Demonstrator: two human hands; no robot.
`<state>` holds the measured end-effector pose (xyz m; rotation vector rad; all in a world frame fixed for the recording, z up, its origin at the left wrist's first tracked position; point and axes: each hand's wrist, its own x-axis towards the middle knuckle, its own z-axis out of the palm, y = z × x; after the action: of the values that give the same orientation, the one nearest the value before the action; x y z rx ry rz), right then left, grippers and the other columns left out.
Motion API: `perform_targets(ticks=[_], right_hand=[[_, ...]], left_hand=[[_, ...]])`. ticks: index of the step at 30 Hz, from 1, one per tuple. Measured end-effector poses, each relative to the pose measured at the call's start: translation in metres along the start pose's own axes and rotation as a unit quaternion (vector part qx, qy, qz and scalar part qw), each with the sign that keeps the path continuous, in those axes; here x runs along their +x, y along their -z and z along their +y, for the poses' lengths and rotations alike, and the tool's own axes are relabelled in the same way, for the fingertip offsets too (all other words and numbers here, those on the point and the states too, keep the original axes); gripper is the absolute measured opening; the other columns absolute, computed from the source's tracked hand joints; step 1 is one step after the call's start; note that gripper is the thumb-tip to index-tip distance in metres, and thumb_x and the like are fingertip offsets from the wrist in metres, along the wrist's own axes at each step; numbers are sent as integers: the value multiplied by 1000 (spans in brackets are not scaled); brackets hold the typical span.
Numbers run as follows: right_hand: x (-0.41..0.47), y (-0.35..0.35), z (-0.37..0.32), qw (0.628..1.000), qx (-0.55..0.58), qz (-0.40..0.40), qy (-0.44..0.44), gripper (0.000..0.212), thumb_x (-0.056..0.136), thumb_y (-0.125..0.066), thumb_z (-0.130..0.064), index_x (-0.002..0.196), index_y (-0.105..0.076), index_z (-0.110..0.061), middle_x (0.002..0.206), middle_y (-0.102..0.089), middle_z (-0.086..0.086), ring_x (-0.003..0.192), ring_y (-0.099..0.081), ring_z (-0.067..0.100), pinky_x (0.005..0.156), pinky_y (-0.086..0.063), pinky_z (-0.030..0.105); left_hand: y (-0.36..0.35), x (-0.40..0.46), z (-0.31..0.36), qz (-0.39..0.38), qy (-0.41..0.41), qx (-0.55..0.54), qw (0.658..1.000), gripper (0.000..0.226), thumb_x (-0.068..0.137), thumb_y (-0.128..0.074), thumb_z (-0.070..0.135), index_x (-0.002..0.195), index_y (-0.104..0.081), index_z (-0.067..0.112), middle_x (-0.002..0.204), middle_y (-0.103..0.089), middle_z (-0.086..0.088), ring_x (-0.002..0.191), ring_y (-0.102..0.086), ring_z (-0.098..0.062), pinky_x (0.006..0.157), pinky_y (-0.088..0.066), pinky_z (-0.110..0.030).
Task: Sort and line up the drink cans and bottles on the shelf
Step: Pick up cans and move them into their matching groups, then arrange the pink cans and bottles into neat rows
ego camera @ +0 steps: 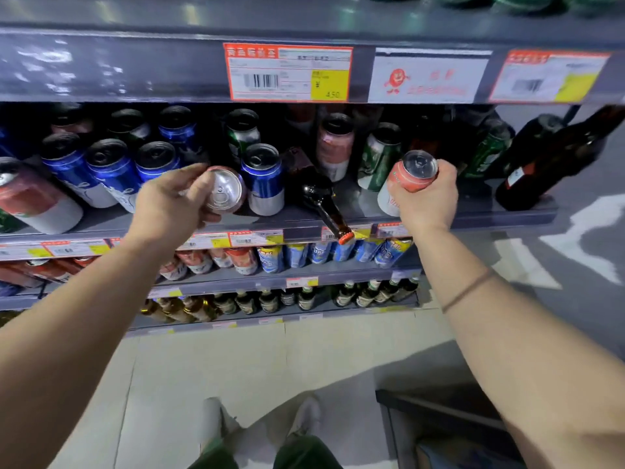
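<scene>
My left hand point(169, 201) grips a red can point(225, 189) tipped so its silver end faces me, just left of an upright blue-and-white can point(265, 179). My right hand point(427, 194) holds a red-and-white can point(411, 176) near the shelf's front edge. Between my hands a brown bottle point(321, 201) lies on its side, its red cap point(346, 237) sticking out over the shelf point(473, 218) edge. Several blue cans point(111, 170) stand at the left, green cans point(377, 157) and a pink can point(334, 147) toward the right.
Dark bottles point(554, 157) stand at the shelf's right end. A red-and-white can point(37, 198) stands at the far left. Price tags point(289, 72) line the shelf above. Lower shelves hold more cans point(270, 258) and green bottles point(365, 294). A dark crate point(439, 421) sits on the floor at the lower right.
</scene>
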<state>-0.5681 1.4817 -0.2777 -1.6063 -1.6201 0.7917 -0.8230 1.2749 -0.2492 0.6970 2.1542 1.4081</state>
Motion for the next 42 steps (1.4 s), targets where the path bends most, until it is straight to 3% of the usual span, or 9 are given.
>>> perform_targets(ticks=[5,9,13,19,24,28,32,36,42], right_hand=[[14,3,4,999,-22,-47,5,68,67,-82,-39,122,-48,-16,123,-53,3,106,-56,20,85,-40,26],[-23,23,-17,994,-13,20,108,73,68,-77,-42,131,-48,-18,122,-53,0,115,-49,23,100,-38,33],[-65,24,-38,959,-48,-162,228,83,68,-79,-36,140,-39,-24,130,-52,-3,119,-44,19,102,-35,34],[-50,3,-33,983,-34,-127,125,56,71,-80,-31,118,-51,-19,113,-61,1,104,-58,22,85,-49,35],[-43,-3,-25,979,-53,-153,126,53,82,-69,-13,131,-50,-19,114,-57,-1,98,-55,15,86,-45,26],[-32,12,-25,981,-47,-94,161,51,82,-63,-12,132,-56,-22,119,-62,2,94,-57,16,89,-46,28],[-12,19,-15,984,-113,27,134,42,80,-69,-28,121,-61,-22,115,-57,8,108,-50,31,89,-38,33],[2,16,-7,987,-148,-17,63,73,70,-79,-39,132,-45,-19,129,-47,9,116,-50,32,93,-42,38],[17,13,7,990,-126,-49,40,47,76,-71,-25,117,-50,-17,116,-53,7,102,-57,31,73,-37,29]], left_hand=[[8,-30,37,-30,29,-58,997,14,97,-55,30,104,-67,27,83,-70,-5,59,-71,-21,58,-57,-30],[-17,-44,71,-96,44,-109,988,17,97,-54,30,96,-70,22,68,-70,-7,55,-69,-22,49,-54,-24],[-67,-42,98,-171,50,-145,973,21,99,-50,32,95,-65,17,63,-70,-6,54,-68,-21,51,-54,-26],[-115,-26,109,-288,11,-86,954,21,82,-75,31,97,-66,20,83,-70,-5,63,-64,-17,65,-55,-27],[-143,-14,92,-190,-133,113,966,48,64,-88,23,106,-65,24,93,-64,12,84,-60,-2,75,-43,-7],[-156,1,73,-164,-116,175,964,50,64,-85,42,107,-67,24,100,-69,4,97,-64,-15,90,-49,-32],[-168,12,69,-161,-112,267,944,56,66,-74,62,110,-64,28,105,-69,3,100,-63,-19,87,-50,-34],[-175,23,66,-158,-131,326,923,77,61,-66,77,122,-52,32,119,-64,4,112,-58,-22,90,-47,-33],[-190,33,70,-47,-235,286,928,85,58,-57,80,126,-52,30,129,-56,-3,121,-48,-28,99,-43,-39]])
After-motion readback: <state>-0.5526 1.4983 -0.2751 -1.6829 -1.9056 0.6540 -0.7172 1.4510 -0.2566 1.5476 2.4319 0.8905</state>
